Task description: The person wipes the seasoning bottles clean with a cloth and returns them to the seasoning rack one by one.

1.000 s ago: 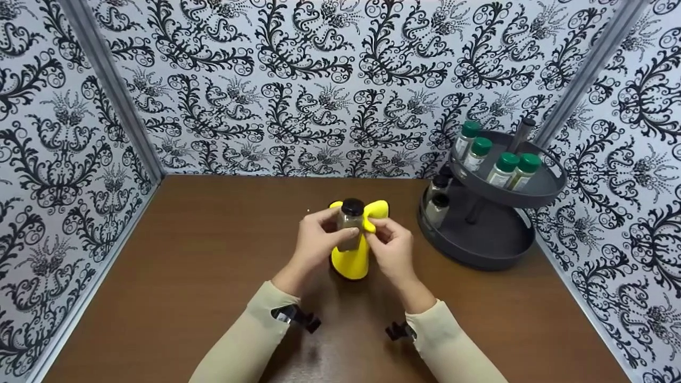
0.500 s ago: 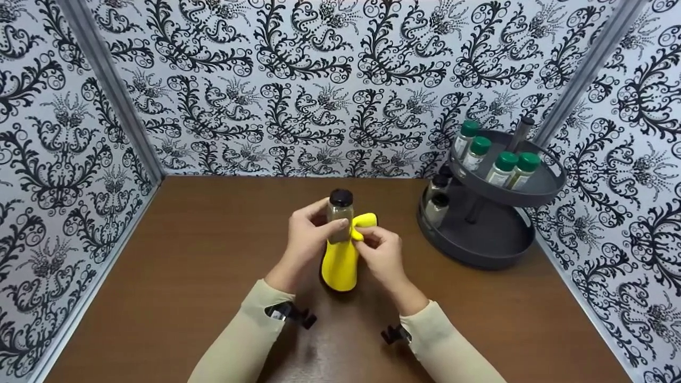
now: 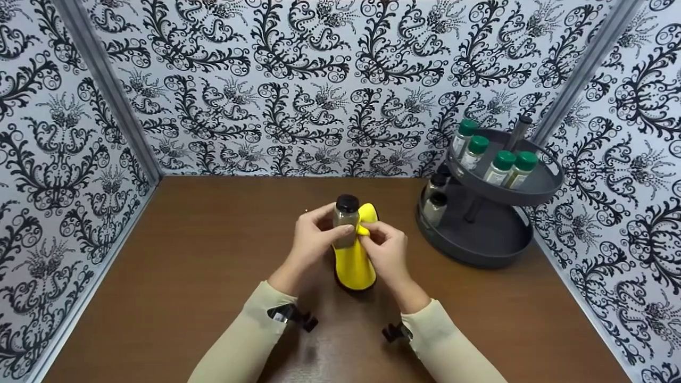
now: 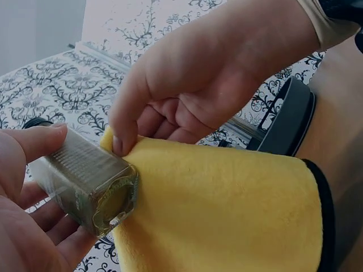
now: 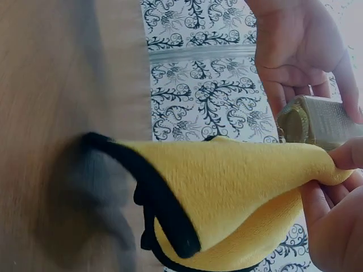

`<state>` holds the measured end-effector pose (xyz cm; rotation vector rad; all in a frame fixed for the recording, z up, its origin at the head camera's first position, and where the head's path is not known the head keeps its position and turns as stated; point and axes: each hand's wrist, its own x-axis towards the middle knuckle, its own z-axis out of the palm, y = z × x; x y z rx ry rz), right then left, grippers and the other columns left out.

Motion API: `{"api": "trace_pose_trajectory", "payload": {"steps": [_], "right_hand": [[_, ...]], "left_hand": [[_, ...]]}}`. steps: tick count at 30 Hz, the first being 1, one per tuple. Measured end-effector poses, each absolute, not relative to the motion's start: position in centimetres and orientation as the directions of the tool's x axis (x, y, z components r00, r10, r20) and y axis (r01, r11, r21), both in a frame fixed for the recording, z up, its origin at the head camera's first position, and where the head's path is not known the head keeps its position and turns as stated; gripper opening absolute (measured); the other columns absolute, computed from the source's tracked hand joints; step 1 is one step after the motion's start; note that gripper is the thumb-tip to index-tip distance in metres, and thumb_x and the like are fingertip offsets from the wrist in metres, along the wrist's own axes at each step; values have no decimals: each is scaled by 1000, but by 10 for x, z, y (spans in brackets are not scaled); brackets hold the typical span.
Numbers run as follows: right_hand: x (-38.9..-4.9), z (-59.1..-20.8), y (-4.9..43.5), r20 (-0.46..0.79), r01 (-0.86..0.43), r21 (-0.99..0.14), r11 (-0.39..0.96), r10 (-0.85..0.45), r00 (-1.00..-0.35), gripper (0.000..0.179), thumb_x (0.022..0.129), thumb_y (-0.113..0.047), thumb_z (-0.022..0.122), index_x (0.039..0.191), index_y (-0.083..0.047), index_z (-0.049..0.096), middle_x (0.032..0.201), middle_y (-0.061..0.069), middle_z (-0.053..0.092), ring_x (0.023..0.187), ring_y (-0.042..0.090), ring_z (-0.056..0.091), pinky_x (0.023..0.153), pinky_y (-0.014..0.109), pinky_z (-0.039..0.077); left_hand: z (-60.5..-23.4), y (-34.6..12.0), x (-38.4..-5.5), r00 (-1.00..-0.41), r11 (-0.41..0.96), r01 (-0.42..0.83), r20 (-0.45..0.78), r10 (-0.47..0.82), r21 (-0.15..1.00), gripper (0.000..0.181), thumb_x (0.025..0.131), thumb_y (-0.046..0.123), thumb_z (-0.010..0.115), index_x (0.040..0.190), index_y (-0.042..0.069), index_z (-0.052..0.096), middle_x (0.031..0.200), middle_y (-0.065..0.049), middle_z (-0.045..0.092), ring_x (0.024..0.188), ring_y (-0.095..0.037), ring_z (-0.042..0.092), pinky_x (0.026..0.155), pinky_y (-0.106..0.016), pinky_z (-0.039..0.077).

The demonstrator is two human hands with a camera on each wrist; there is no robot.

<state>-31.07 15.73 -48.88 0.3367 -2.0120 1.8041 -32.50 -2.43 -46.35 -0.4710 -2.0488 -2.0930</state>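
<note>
A clear glass spice jar (image 3: 346, 219) with a black lid stands nearly upright in my left hand (image 3: 311, 237), thumb across its front and fingers behind. In the left wrist view the jar (image 4: 85, 178) shows its square base and a brownish filling. My right hand (image 3: 388, 251) pinches a yellow cloth (image 3: 355, 268) with dark edging between thumb and fingers, right beside the jar. The cloth hangs down in folds below the pinch, close to the jar's side, as the right wrist view of the cloth (image 5: 227, 187) shows.
At the right stands a dark grey two-tier rack (image 3: 479, 250). Several green-capped jars (image 3: 500, 169) sit on its upper tier, and black-lidded jars (image 3: 435, 207) on the lower. Patterned walls (image 3: 298, 106) enclose the brown table (image 3: 213, 255) at the back and sides.
Both hands, with the jar and cloth, shift left and then slightly back right. The cloth's upper part turns and folds differently beside the jar, and its lower end swings right.
</note>
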Motion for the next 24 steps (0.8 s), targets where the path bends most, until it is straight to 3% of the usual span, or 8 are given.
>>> {"api": "trace_pose_trajectory", "payload": {"steps": [8,14,24], "right_hand": [[-311,-481,164,463,-455,-886,88,153,-873,18,88,7,77,106,7,80,100,23,79,80,9,73,75,22,62],[-309,-469,167,513,-513,-856,56,214,-832,17,89,8,76,106,11,78,100,28,78,81,8,74,77,22,62],[-307,-467,170,584,-592,-804,56,255,-770,20,89,9,76,108,11,78,101,25,79,83,10,74,78,23,63]], "left_hand": [[-471,-17,-323,-925,-60,343,348,150,937,49,85,12,89,132,8,75,116,-13,80,97,-18,74,86,-29,62],[-477,-11,-323,-917,-24,351,349,194,936,43,86,14,88,128,10,77,114,-10,80,99,-19,74,88,-31,62],[-479,-5,-320,-912,11,365,356,202,931,44,86,19,89,129,16,78,115,-7,80,101,-21,76,89,-34,64]]}}
